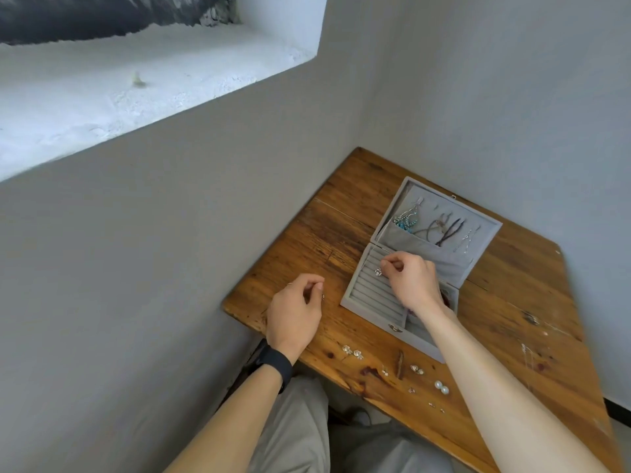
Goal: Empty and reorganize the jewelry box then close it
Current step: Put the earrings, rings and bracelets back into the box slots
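Observation:
A grey velvet jewelry box (355, 295) stands open on the wooden table (512, 302), its lid (491, 230) tilted back with necklaces (444, 227) hanging inside. My right hand (413, 278) hovers over the box's ring rows and pinches a small silver earring (378, 272). My left hand (293, 312) rests on the table left of the box, fingers curled, pinching a small ring (322, 296). Several earrings lie along the table's near edge, among them a pearl pair (441, 387) and a flower pair (352, 351).
The table sits in a corner between two pale walls. A deep window sill (136, 80) runs at the upper left. My knees in grey trousers (300, 431) are under the table's near edge. A dark band is on my left wrist (273, 363).

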